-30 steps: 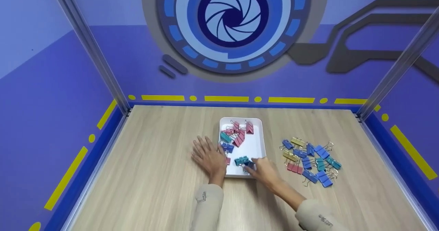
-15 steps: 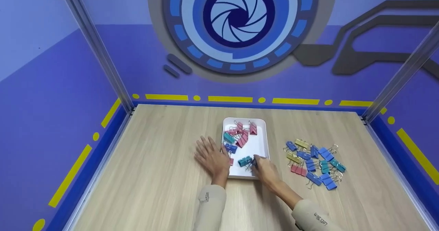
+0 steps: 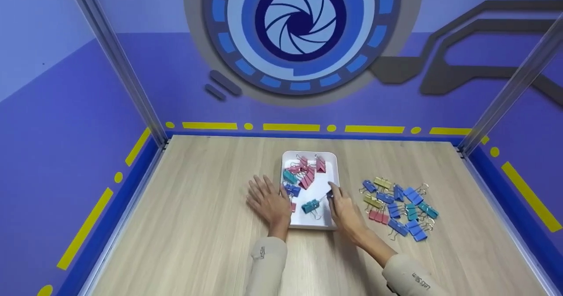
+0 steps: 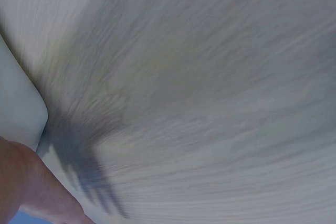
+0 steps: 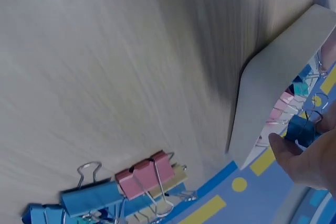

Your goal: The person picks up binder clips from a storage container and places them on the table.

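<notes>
At the frame's lower centre, the right hand (image 3: 348, 214) pinches a blue binder clip (image 5: 300, 131) over a white tray (image 3: 324, 179) whose left edge the straight-fingered left hand (image 3: 271, 202) touches.

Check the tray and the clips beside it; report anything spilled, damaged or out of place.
Nothing stands out. The white tray sits flat on the table, and the binder clips to its right lie loosely jumbled but grouped together, with no visible damage.
</notes>
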{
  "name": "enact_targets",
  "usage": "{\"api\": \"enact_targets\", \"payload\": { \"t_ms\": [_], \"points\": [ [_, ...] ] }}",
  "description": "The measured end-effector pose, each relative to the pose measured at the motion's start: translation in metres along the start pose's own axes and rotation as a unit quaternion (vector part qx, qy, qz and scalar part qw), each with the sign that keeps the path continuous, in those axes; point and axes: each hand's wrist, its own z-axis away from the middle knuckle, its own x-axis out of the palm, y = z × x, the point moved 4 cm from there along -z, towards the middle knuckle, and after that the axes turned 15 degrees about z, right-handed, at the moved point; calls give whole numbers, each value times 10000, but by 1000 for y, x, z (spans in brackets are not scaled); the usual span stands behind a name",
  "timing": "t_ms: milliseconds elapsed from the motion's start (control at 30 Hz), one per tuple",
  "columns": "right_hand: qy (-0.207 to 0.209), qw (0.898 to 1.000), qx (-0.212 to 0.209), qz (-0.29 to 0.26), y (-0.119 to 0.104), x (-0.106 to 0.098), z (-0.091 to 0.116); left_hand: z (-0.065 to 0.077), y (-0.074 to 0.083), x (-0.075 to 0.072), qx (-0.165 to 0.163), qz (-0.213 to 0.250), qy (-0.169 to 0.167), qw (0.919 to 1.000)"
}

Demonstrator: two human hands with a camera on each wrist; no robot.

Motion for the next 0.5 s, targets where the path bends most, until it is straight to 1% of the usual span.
{"api": "enact_targets", "payload": {
  "t_ms": [67,200,267,300,400,500],
  "points": [
    [2,9999,41,150,4,-5,-1,0,0,0,-13,24,-16,10000],
    [148,9993,-173,289,17,-17,-4,0,1,1,28,48,31,10000],
    [141,9993,-239,239,25,-22,-6,0,0,1,53,54,79,9999],
    [95,9995,-240,208,29,-24,-7,0,0,0,58,50,91,9999],
    [-273,9995,-28,152,39,-28,-8,0,0,0,40,26,63,10000],
    [-609,9977,154,266,48,-29,-7,1,1,0,28,10,-1,10000]
  ]
}}
